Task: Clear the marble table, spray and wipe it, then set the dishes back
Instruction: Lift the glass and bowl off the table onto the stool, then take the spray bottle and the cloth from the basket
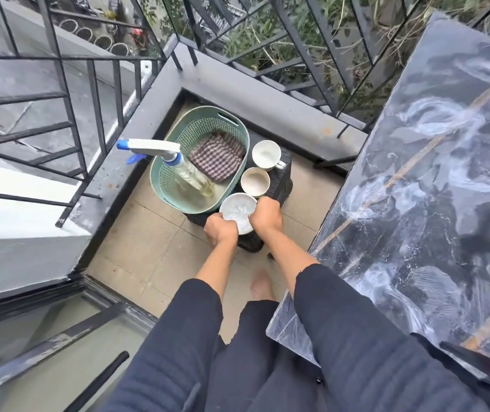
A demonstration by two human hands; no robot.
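I stand on a balcony and see a person in dark sleeves who bends over a low black stool [284, 176]. Both hands hold one small white bowl [237, 212] at the near end of this stool. The left hand [221, 231] is curled round the rim at about 8 o'clock of the bowl, and the right hand [266, 215] grips the rim at about 3 o'clock.

At 12 o'clock from the bowl stands a beige cup [255, 181], and just behind it a white mug [266, 154] with its handle to the right. At 10 o'clock from the bowl, touching it, sits a green plastic basket [160, 185]. In the basket a spray bottle [154, 145] leans with its blue and white head over the left rim, and a checked cloth [217, 159] lies folded against the right wall.

The dark marble table [446, 188] is at 3 o'clock from the person, and its top shows pale wiping streaks. One bare foot [263, 285] rests on the beige floor tiles [148, 257] near the table edge. A black metal railing [89, 84] runs around the balcony.
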